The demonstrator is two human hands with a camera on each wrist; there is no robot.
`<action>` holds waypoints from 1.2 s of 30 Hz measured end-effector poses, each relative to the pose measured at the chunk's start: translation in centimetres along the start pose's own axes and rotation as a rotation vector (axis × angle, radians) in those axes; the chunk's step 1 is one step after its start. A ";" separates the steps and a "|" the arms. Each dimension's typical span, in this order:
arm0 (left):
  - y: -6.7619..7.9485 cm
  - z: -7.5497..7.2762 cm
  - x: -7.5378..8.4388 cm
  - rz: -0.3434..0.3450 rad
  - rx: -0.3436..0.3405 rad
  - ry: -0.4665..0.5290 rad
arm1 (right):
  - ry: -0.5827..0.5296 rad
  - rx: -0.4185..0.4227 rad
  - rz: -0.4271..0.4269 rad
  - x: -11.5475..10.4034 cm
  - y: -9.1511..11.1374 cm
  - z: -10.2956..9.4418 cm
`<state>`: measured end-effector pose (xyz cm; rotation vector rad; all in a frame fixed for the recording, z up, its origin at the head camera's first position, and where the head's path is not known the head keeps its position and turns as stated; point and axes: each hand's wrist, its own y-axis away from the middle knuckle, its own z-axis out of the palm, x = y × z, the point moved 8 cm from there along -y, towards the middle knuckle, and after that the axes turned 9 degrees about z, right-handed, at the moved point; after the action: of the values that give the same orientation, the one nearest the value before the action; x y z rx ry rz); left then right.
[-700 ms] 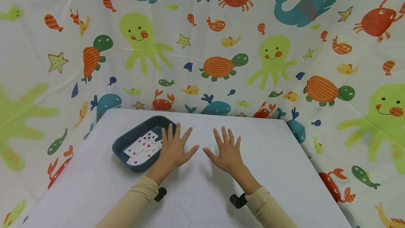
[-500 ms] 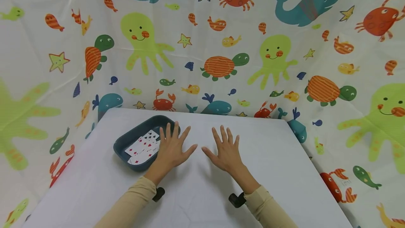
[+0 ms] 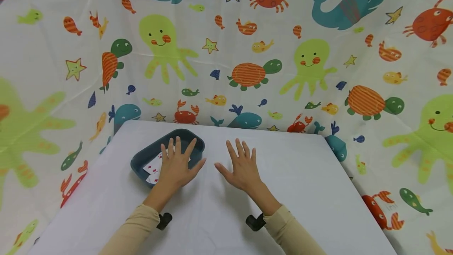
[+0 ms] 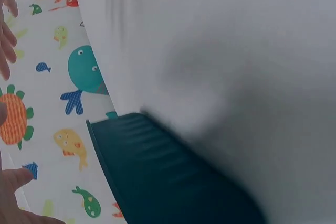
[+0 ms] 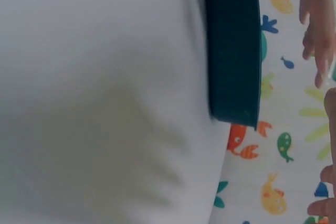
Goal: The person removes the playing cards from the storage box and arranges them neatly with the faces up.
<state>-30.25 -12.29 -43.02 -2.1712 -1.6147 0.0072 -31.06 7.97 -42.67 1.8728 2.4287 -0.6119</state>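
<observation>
My left hand hovers with spread, straight fingers over a dark teal plastic basin, hiding part of it in the head view. Several playing cards lie face up inside the basin, red diamonds showing on those left uncovered. To the right of the basin, my right hand is held above the white tabletop, its fingers also fanned out and holding nothing. Both wrist views show the outer wall of the basin standing on the table.
A white cloth covers the table. Behind it and along both sides hangs a curtain printed with sea animals. Each wrist carries a small black camera below the sleeve cuff.
Both hands have shifted left, the left one farther, so it now covers more of the cards. The head view has turned slightly left. The fingers stay spread.
</observation>
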 end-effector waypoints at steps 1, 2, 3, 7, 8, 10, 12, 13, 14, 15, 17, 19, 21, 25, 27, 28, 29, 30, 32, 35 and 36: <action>0.2 -0.2 -0.5 -0.011 0.004 0.005 | -0.008 0.002 -0.008 -0.4 -0.1 0.1; 0.4 -0.5 -0.9 -0.023 0.011 0.006 | -0.011 0.004 -0.018 -0.8 -0.2 0.2; 0.7 -0.7 -1.4 -0.034 0.018 0.013 | -0.019 0.006 -0.027 -1.1 -0.2 0.3; 1.7 -1.8 -3.3 -0.066 0.066 0.025 | -0.064 0.011 -0.056 -2.6 -0.5 0.6; 2.0 -2.1 -3.7 -0.072 0.081 0.026 | -0.074 0.009 -0.060 -2.9 -0.6 0.7; 2.5 -2.8 -4.5 -0.086 0.118 0.029 | -0.089 -0.001 -0.060 -3.5 -0.8 0.8; 3.0 -3.4 -5.2 -0.099 0.162 0.041 | -0.096 -0.014 -0.056 -4.1 -1.1 1.1; 3.2 -3.7 -5.6 -0.107 0.179 0.051 | -0.103 -0.021 -0.053 -4.4 -1.2 1.2; 3.4 -4.0 -6.0 -0.115 0.197 0.058 | -0.111 -0.027 -0.051 -4.7 -1.3 1.3; 3.7 -4.2 -6.3 -0.124 0.210 0.063 | -0.117 -0.035 -0.048 -5.0 -1.4 1.4; 4.1 -4.5 -7.1 -0.144 0.223 0.075 | -0.142 -0.047 -0.046 -5.7 -1.6 1.5; 4.7 -4.7 -7.9 -0.175 0.215 0.084 | -0.175 -0.061 -0.045 -6.4 -1.8 1.6; 5.3 -4.8 -8.7 -0.212 0.198 0.092 | -0.204 -0.072 -0.047 -7.1 -1.9 1.8; 6.5 -4.5 -10.3 -0.287 0.152 0.112 | -0.249 -0.085 -0.055 -8.4 -2.2 2.3; 7.1 -4.2 -11.0 -0.319 0.131 0.121 | -0.256 -0.091 -0.061 -8.9 -2.3 2.7; 7.3 -4.1 -11.4 -0.332 0.123 0.125 | -0.256 -0.097 -0.065 -9.2 -2.4 2.9; 7.5 -4.0 -11.7 -0.346 0.113 0.129 | -0.260 -0.102 -0.069 -9.5 -2.4 3.1; 7.7 -3.9 -12.0 -0.355 0.107 0.134 | -0.264 -0.108 -0.072 -9.8 -2.5 3.3; 8.1 -3.6 -12.5 -0.369 0.089 0.140 | -0.263 -0.120 -0.074 -10.4 -2.6 3.7; 8.7 -3.0 -13.2 -0.380 0.059 0.147 | -0.261 -0.122 -0.084 -11.2 -2.8 4.2; 8.9 -2.9 -13.4 -0.382 0.051 0.150 | -0.259 -0.119 -0.089 -11.6 -2.9 4.3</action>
<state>-25.69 -27.52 -46.80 -1.7495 -1.8887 -0.2205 -31.48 -4.70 -42.98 1.5425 2.3344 -0.6519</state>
